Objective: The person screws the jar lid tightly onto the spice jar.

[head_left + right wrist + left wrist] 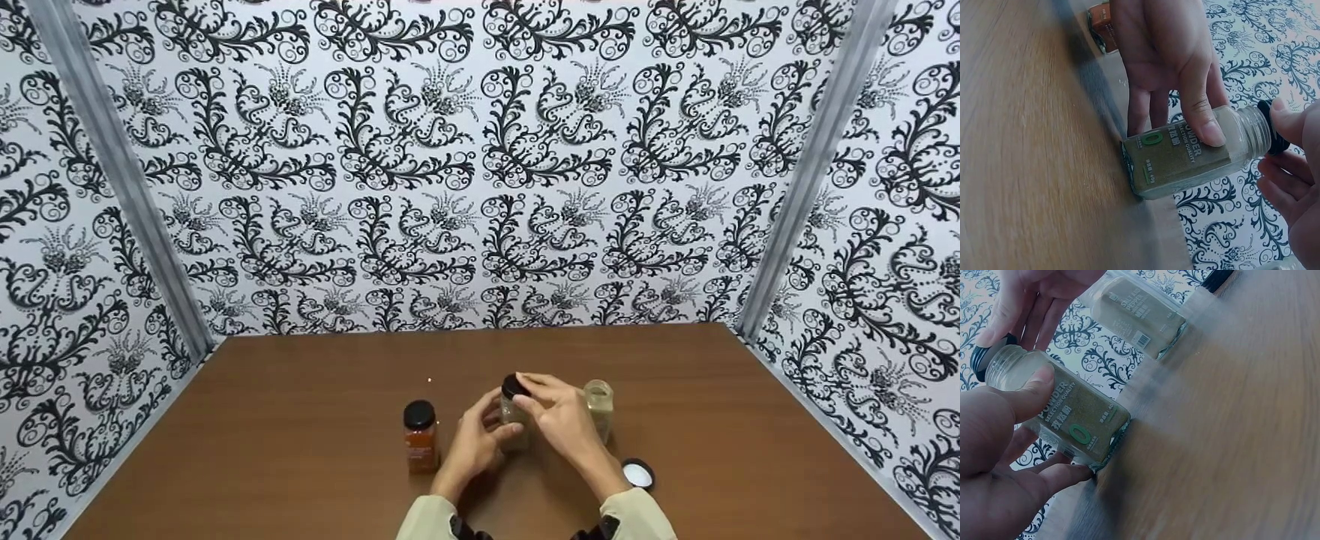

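My left hand [478,441] grips a clear spice jar [1081,413] of greenish-brown powder, its thumb across the printed label. The jar stands with its base at the tabletop. At its mouth, my right hand [561,418] pinches a black screw lid [1278,128] between thumb and fingers. Bare glass threads show below the lid, which sits high on the neck; whether it still touches the rim I cannot tell. Just right of the right hand stands a second jar [600,411] of similar powder, with no lid on it.
A black lid [638,474] with a white inner face lies near the right sleeve. Left of the left hand stands a jar of orange-red spice [421,448] with its black lid on. Patterned walls [480,247] border the brown table [300,405] at the back and sides.
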`<state>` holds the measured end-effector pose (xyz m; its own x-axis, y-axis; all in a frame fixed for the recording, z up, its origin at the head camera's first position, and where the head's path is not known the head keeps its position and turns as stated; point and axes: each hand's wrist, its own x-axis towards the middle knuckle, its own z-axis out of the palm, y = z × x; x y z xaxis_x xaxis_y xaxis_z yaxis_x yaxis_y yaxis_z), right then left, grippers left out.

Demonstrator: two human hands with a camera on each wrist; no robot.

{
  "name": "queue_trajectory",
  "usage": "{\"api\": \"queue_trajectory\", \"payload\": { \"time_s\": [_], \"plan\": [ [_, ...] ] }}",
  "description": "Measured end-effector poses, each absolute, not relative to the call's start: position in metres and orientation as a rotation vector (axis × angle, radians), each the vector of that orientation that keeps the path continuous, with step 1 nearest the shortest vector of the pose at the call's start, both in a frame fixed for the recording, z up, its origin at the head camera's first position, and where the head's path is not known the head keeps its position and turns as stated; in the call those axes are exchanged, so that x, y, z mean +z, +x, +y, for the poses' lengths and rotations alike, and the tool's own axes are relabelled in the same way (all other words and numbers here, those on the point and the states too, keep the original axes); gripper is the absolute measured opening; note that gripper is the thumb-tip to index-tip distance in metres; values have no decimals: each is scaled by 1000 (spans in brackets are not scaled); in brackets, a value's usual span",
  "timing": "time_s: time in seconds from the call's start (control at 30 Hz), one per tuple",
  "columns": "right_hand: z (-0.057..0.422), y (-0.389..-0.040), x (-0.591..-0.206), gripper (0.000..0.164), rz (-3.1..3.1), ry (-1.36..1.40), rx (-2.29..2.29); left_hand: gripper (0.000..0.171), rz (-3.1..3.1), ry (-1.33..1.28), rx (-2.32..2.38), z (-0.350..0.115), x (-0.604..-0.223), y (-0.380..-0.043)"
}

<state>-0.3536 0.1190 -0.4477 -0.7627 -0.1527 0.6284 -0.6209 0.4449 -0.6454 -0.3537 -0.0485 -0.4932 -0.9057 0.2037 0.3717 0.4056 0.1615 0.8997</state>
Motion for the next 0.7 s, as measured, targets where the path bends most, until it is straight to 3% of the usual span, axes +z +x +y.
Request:
{"api": "queue_trajectory", "payload": {
  "time_s": [0.7],
  "plan": [
    [118,-354,-453,35,-2259,674,1225,59,-2244,-596,-1867,-48,-494,-353]
  ]
}}
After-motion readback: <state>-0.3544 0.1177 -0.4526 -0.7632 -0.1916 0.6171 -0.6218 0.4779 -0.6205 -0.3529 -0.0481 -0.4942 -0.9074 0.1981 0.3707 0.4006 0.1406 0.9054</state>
